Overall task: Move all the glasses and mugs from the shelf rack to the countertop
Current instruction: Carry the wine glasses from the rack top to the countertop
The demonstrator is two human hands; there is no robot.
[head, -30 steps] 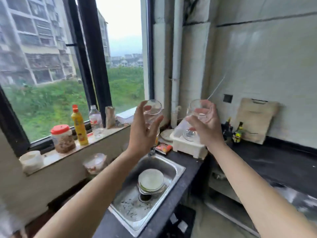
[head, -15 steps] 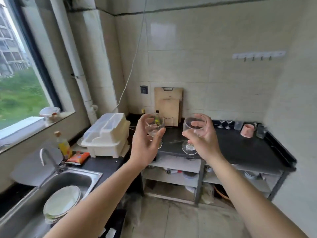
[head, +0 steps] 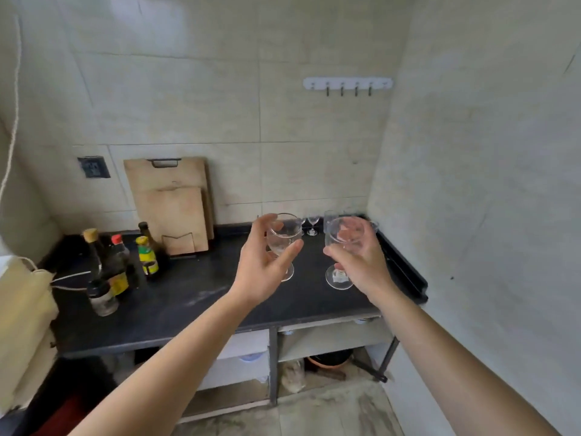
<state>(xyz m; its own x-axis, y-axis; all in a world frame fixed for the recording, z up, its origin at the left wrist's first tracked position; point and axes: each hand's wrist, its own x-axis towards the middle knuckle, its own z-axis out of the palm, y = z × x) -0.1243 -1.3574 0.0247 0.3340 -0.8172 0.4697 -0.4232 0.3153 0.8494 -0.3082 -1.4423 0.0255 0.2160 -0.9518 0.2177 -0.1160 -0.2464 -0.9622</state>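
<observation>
Above the countertop (head: 195,297) | left hand (head: 261,272), right hand (head: 361,262) each clasp a stemmed glass | swung over from the sink side | set-down next

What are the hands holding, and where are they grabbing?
Each hand holds a stemmed glass by its bowl: left hand on the left glass, right hand on the right glass.

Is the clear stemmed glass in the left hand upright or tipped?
Upright: the clear stemmed glass has its rim up and foot down in the left hand.

Clear glasses (head: 283,237), black countertop (head: 201,287), beige cutting boards (head: 171,199).
</observation>
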